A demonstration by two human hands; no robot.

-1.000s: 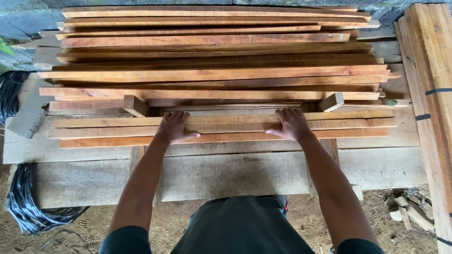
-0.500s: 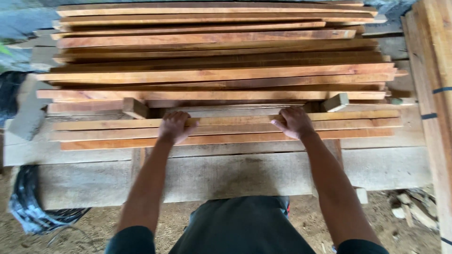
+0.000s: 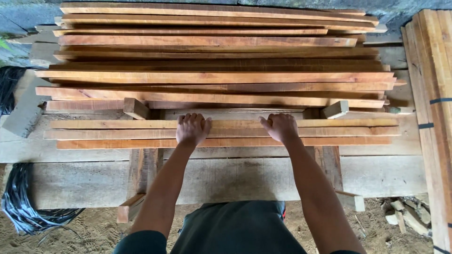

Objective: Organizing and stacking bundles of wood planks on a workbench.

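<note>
**Two hands set on a row of wood strips in front of a stacked pile**

Head view, looking down. The left hand (image 3: 192, 129) and the right hand (image 3: 281, 127) rest palm-down, fingers curled over the far edge of the near strips (image 3: 117, 133), a set of three long, thin reddish-brown laths lying side by side across the grey plank worktop (image 3: 75, 176). Both hands are closed loosely over the wood rather than spread flat; whether the fingertips hook under the far lath cannot be told. The hands sit near the middle of the strips' length, well apart from each other, roughly level.

At 12 o'clock from the hands lies the main stack of strips (image 3: 216, 77), many layers deep and running left to right. Two short wood blocks (image 3: 135, 108) stand at the stack's near edge, one at 10 o'clock of the left hand, the other (image 3: 335, 109) at 2 o'clock of the right. At 3 o'clock, a strapped bundle of boards (image 3: 431, 94) runs front to back. A coil of black cable (image 3: 28, 207) lies on the sandy floor at 8 o'clock.

Handling note: judged from this pose, long thin strips tend to flex and fan out; an even hold with both hands equally far from centre, and equal pressure, should keep the three edges aligned.
</note>
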